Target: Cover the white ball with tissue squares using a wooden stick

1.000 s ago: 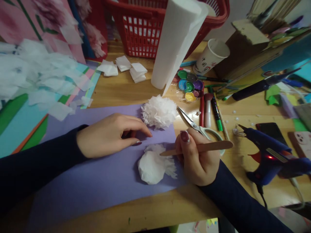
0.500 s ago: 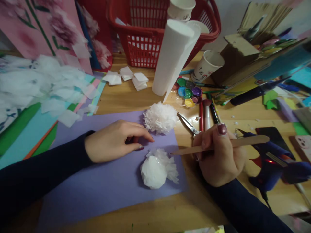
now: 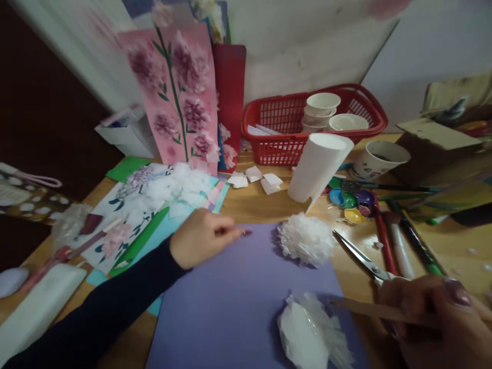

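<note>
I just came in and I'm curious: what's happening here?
A person's right hand holds a wooden stick, its tip near a white paper bundle on a purple sheet. The left hand, seemingly empty, is by the sheet's far-left corner. A ruffled white ball sits beyond the bundle, beside the scissors.

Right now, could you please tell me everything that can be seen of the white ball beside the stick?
The white ball looks made of thin paper: a smooth, rounded body with ruffled, crumpled paper spreading along its right side. A shiny streak runs where the two meet. It rests on the purple sheet, cut off slightly by the picture's lower edge. No hand touches it; the tip of the stick is close to its ruffles, apparently without contact.
</note>
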A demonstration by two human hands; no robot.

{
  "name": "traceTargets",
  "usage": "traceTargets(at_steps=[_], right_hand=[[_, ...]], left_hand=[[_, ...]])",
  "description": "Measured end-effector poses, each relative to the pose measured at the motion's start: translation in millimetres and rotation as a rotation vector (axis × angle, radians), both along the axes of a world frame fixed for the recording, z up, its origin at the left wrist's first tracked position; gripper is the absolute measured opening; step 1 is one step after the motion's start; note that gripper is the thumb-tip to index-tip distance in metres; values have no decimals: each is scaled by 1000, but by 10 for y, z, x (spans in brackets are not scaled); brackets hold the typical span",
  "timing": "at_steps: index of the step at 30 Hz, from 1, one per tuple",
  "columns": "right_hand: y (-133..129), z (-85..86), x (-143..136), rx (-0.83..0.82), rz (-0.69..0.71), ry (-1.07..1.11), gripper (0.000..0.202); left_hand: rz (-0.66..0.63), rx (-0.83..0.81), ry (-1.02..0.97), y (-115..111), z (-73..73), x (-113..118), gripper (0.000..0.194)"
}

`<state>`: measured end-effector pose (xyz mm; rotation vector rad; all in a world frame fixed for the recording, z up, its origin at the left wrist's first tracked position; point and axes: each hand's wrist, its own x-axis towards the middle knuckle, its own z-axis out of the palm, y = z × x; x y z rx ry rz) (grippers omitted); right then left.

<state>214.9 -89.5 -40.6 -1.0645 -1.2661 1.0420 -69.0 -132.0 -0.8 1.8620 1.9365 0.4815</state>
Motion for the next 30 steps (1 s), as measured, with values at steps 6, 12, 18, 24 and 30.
traceTargets(at_steps=[6, 12, 18, 24, 30], right_hand=[[-88, -53, -85, -73, -61, 27, 48], [107, -251, 213, -9, 221, 21, 40], [63, -33, 86, 16, 62, 47, 42], [-88, 124, -33, 116, 103, 117, 38], [-200, 153, -24, 220, 15, 225, 50]], left_hand=[[306, 138, 274, 240, -27, -589, 17], [324, 165, 216, 318, -182, -652, 16], [318, 137, -15, 211, 82, -557, 19], [75, -104, -428, 141, 225, -67, 19], [-234, -292, -545, 189, 169, 673, 15]])
